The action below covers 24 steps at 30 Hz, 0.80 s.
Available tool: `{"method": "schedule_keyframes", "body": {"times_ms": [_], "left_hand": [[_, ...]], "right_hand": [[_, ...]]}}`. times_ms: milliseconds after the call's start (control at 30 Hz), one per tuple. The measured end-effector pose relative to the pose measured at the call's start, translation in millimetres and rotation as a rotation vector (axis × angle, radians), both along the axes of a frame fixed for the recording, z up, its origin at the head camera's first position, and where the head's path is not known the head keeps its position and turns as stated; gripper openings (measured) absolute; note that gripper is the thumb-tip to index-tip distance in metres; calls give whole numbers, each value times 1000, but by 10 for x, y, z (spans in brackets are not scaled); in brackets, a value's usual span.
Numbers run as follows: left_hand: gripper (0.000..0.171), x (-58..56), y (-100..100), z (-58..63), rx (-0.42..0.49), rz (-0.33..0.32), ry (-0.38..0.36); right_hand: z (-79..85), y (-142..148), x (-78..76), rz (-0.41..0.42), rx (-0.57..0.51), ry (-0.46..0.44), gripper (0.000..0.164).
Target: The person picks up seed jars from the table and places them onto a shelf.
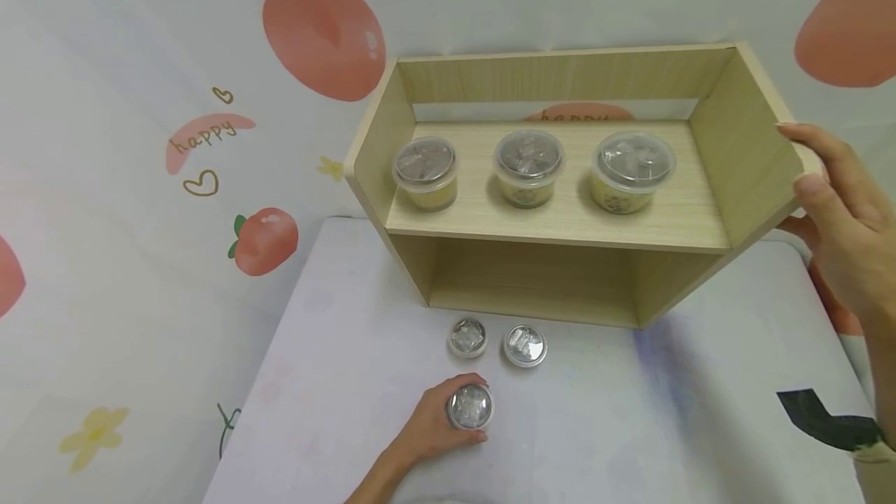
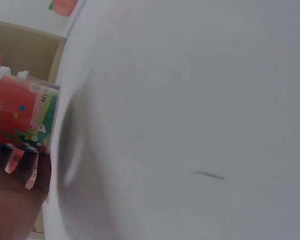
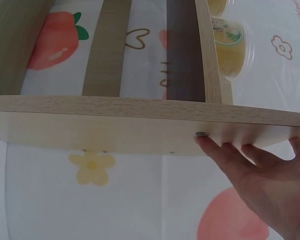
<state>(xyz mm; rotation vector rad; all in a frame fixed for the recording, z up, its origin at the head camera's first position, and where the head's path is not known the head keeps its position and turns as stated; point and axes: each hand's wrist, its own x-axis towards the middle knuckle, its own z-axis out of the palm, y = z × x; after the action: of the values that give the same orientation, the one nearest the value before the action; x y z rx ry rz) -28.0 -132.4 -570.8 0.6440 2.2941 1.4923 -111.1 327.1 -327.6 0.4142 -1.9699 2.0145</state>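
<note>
My left hand (image 1: 437, 422) grips a small round jar (image 1: 471, 407) at the front of the table, thumb and fingers around its side. In the left wrist view, that jar (image 2: 22, 112) shows a red and green printed label. Just beyond it stand two similar silver-topped jars, one on the left (image 1: 467, 337) and one on the right (image 1: 525, 345). A light wooden two-tier shelf (image 1: 560, 243) stands behind them. My right hand (image 1: 850, 216) holds the edge of its right side panel (image 1: 756, 138), with fingers (image 3: 230, 160) against the outer face in the right wrist view.
Three clear-lidded tubs with yellow contents line the upper tier: left (image 1: 427, 173), middle (image 1: 528, 168) and right (image 1: 631, 172). A white cover lies over the table (image 1: 336, 348). Fruit-printed white cloth (image 1: 140, 294) hangs behind and to the left. A black strap (image 1: 829, 420) appears at the right.
</note>
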Motion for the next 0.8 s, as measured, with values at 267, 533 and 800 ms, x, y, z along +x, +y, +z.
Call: {"method": "schedule_keyframes", "body": {"times_ms": [267,533,800], "left_hand": [[71,-40,67,129,26,-22,53],[73,-92,107,230,62,-50,65],[72,-187,144,335,95,-72,136]], "right_hand": [[11,-34,5,-3,-79,-9,46],[28,-61,12,-18,-78,-20,47],[121,-161,56,-29,-81,-35,49]]}}
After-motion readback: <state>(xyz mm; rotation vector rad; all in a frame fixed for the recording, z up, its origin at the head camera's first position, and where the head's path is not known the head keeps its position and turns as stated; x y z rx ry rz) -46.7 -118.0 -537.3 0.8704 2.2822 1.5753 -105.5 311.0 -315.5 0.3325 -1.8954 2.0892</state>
